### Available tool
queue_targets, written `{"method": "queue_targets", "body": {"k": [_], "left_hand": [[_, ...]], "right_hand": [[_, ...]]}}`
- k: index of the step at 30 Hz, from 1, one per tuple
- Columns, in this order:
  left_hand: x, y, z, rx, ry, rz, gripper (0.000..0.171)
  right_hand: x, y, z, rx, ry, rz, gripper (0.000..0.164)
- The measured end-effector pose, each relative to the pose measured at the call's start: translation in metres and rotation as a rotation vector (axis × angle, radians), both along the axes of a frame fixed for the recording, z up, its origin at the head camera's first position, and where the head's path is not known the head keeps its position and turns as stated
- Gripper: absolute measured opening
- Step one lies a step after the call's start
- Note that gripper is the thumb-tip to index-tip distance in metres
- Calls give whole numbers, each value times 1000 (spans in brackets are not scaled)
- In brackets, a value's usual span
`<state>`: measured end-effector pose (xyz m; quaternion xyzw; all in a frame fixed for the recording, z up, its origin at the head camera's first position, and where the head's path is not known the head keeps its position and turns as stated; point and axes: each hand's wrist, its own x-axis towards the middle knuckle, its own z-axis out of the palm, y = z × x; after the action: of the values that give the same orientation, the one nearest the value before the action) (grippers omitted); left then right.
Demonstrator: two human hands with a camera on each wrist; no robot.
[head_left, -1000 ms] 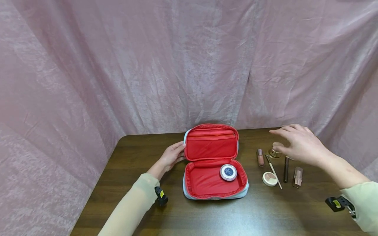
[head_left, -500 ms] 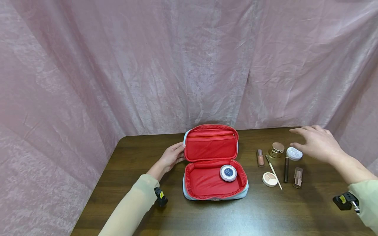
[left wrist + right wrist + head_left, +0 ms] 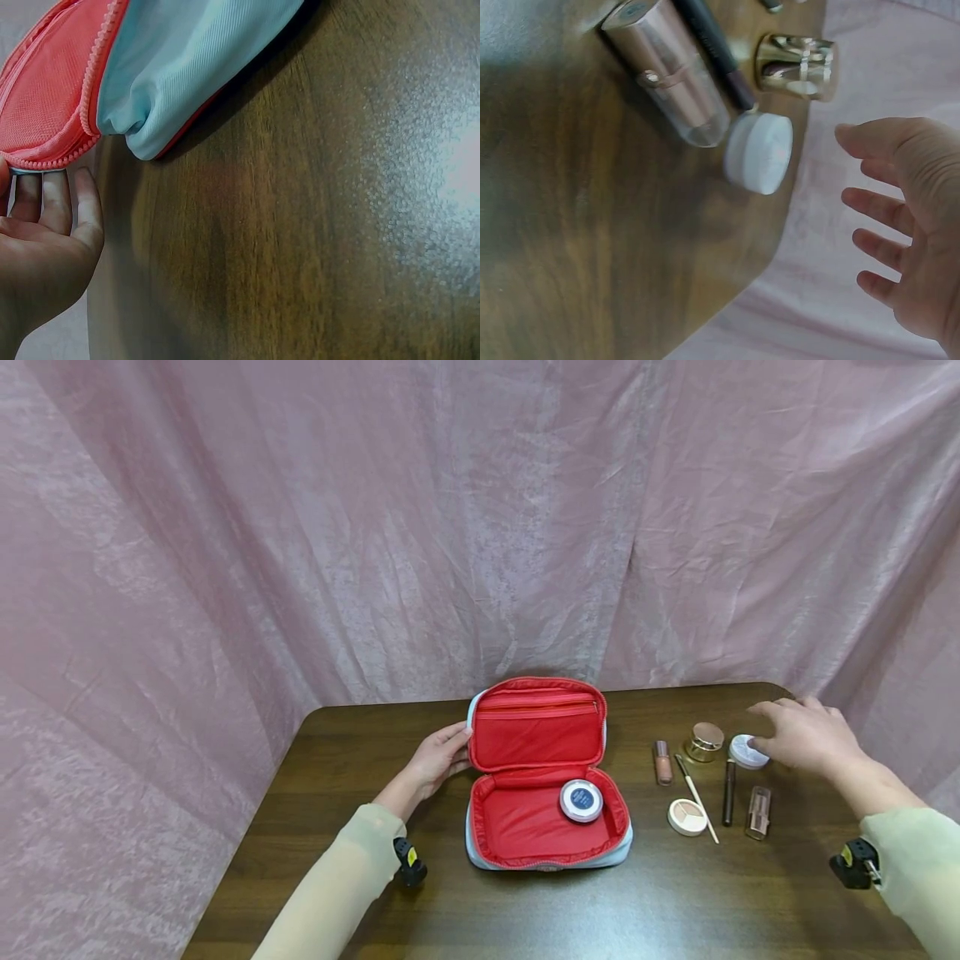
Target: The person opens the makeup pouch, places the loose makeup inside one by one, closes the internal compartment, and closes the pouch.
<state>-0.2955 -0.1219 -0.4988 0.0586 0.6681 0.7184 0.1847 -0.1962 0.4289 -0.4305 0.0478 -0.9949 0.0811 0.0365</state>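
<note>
A light blue makeup bag [image 3: 517, 839] with a red lining lies unzipped in the head view, its lid raised. My left hand [image 3: 435, 760] grips the left edge of that lid, thumb on the inside and fingers behind; the left wrist view shows the same hold. A round compact [image 3: 581, 800] with a dark blue label sits in the bag's right half. Over at the right, my right hand [image 3: 812, 737] hovers beside a small white round jar [image 3: 761, 154], fingers spread and holding nothing. In the head view its thumb overlaps the jar's lid.
Around the white jar are a gold-capped jar [image 3: 703, 742], a dark pencil [image 3: 728, 793], a clear lipstick tube [image 3: 758, 812], a lip gloss [image 3: 663, 763], a thin brush [image 3: 697, 799] and a three-colour palette [image 3: 686, 817]. A pink curtain [image 3: 480, 527] hangs behind the table.
My right hand has moved right, from over the gold-capped jar to the white jar, then lower and slightly left. The left hand and bag have stayed in place.
</note>
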Motion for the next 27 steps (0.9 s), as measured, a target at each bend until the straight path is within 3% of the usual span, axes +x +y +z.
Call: {"method": "queue_targets", "body": {"k": [6, 14, 27], "left_hand": [[-1, -1, -1, 4, -6, -5, 42], [-1, -1, -1, 0, -7, -1, 43], [-2, -1, -2, -14, -10, 5, 43]], "right_hand": [[-2, 4, -16, 9, -54, 5, 60], [-6, 5, -30, 26, -61, 8, 60], [-9, 1, -31, 25, -98, -7, 63]]}}
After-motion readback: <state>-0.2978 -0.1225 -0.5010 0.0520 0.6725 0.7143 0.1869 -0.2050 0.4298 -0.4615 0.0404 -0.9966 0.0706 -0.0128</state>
